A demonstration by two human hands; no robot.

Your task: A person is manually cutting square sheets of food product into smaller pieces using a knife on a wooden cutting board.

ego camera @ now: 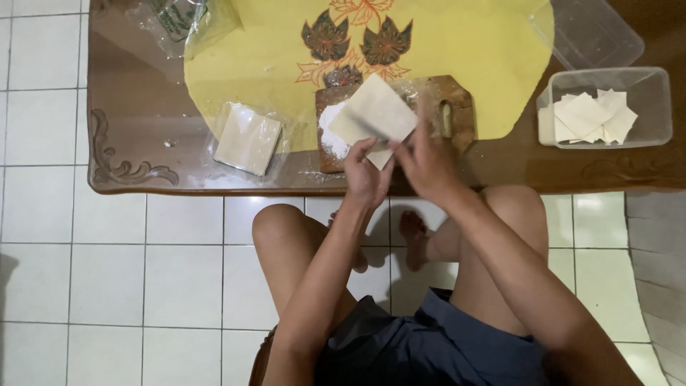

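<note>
A pale square dough wrapper (pixel 373 114) is held up over a small wooden cutting board (pixel 457 96). My left hand (pixel 366 175) pinches its lower edge from below. My right hand (pixel 426 161) grips its right lower side. A heap of white flour (pixel 330 139) lies on the left half of the board under the wrapper. A stack of the same wrappers (pixel 249 139) rests in clear plastic to the left of the board.
The wooden table (pixel 143 143) carries a round yellow cloth (pixel 464 50) with a leaf pattern. At the right stands a clear plastic container (pixel 661 107) with folded wrappers (pixel 589 118); its lid (pixel 593 32) lies behind it. My bare knees and feet show over white floor tiles.
</note>
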